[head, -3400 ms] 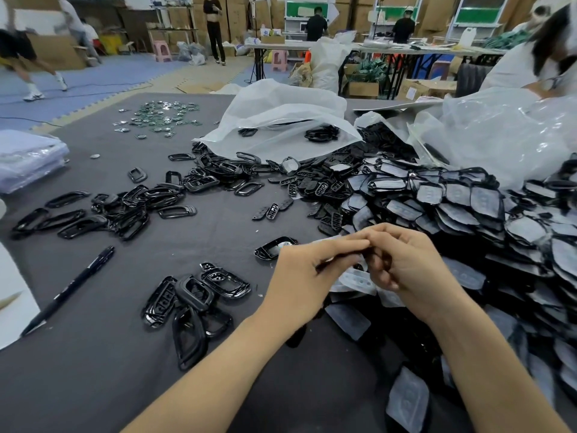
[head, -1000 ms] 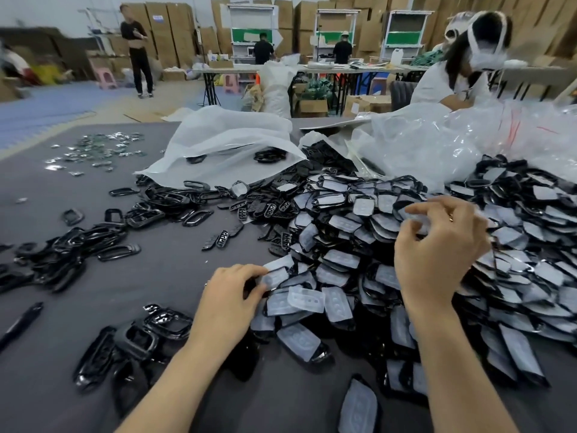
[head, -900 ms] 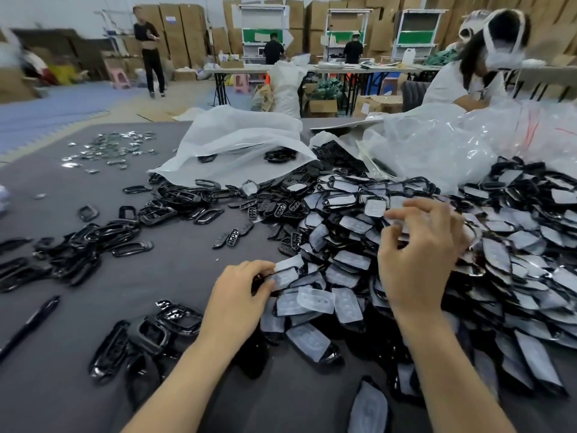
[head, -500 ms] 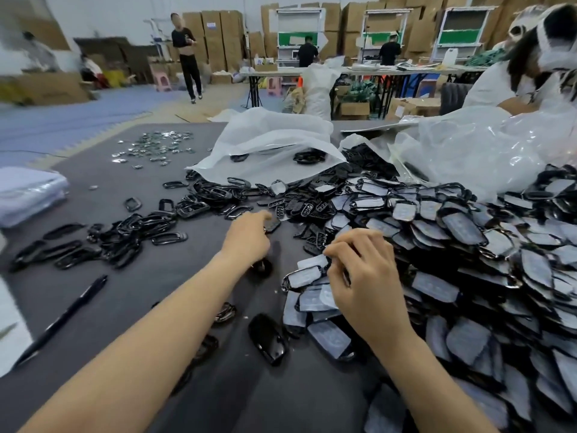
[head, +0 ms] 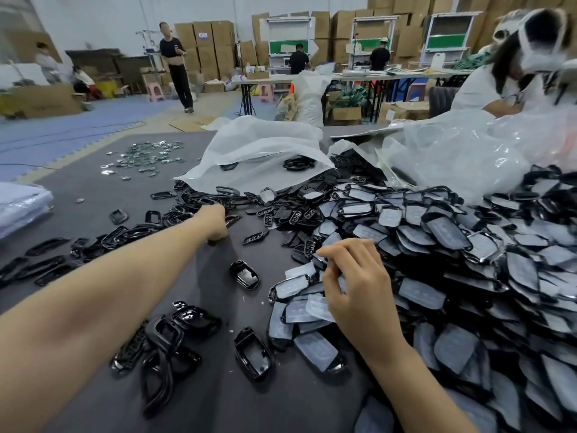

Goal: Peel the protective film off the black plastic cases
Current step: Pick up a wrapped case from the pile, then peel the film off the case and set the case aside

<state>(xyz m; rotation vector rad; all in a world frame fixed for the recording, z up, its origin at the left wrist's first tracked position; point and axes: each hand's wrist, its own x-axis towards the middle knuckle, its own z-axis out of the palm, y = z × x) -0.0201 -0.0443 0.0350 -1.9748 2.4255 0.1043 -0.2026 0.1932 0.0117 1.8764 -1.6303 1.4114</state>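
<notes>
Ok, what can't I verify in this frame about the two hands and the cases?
Head view only:
- Left hand: its fingers are curled under and away; the back of the hand hides whether it holds anything.
- Right hand: fingertips sink into the filmed cases; whether they pinch anything is unclear.
- Markings on the film: too small and blurred.
- Filmed cases at lower right: cut by the frame edge.

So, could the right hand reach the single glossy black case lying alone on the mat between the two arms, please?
Probably yes. The case lies just left of the right hand with only bare mat between, and the left arm passes clear of it. That hand's fingers are curled, perhaps on something.
</notes>
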